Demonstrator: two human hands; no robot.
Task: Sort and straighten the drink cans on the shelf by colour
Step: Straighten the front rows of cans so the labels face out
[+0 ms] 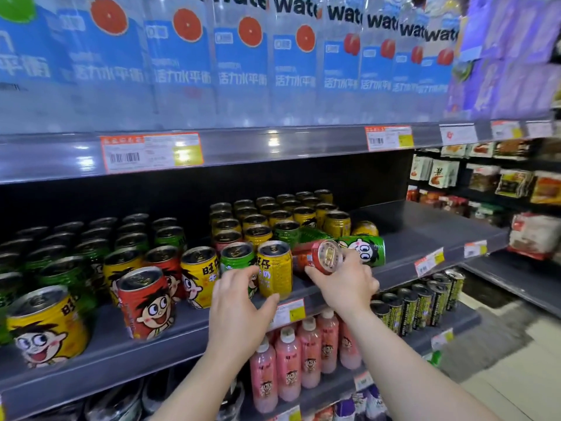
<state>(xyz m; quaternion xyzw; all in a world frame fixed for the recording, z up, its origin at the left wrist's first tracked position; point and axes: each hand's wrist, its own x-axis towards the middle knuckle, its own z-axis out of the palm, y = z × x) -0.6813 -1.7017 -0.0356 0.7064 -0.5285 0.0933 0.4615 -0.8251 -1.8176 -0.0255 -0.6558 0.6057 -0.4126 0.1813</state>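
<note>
Red, yellow and green cartoon-face drink cans stand mixed on the middle shelf (425, 235). My right hand (346, 284) grips a red can (315, 256) lying on its side, its base toward me. Behind it a green can (364, 249) also lies on its side, with a tipped yellow can (364, 227) further back. My left hand (239, 302) hovers with fingers spread in front of an upright green can (235, 255) and an upright yellow can (274, 268), holding nothing. A red can (145, 302) and a yellow can (45, 323) stand near the front edge at left.
Large water bottles (243, 56) fill the shelf above. Pink bottled drinks (303, 350) and dark slim cans (425, 299) stand on the shelf below. The right part of the middle shelf is bare. Snack packets (501, 177) hang further right.
</note>
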